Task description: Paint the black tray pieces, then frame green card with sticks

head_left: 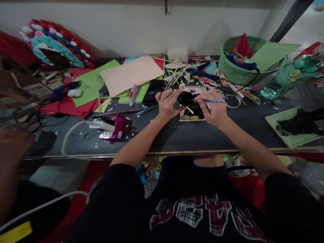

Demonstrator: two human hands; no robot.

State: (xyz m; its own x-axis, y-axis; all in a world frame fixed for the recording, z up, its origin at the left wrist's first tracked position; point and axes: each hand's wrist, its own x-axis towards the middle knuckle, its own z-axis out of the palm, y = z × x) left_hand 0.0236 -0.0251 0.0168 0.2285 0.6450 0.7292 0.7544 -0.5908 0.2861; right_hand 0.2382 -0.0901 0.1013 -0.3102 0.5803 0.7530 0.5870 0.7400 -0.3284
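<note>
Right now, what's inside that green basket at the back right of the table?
The green basket holds a folded red piece, something dark blue, and a pale green sheet leaning out over its rim. Whatever lies lower down is hidden by the wall and those pieces.

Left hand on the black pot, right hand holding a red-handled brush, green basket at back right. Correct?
Not quite: the head view shows the brush has a blue handle, not red. The rest holds: the left hand is on the black pot, the right hand holds the brush, and the green basket sits at back right.
</note>
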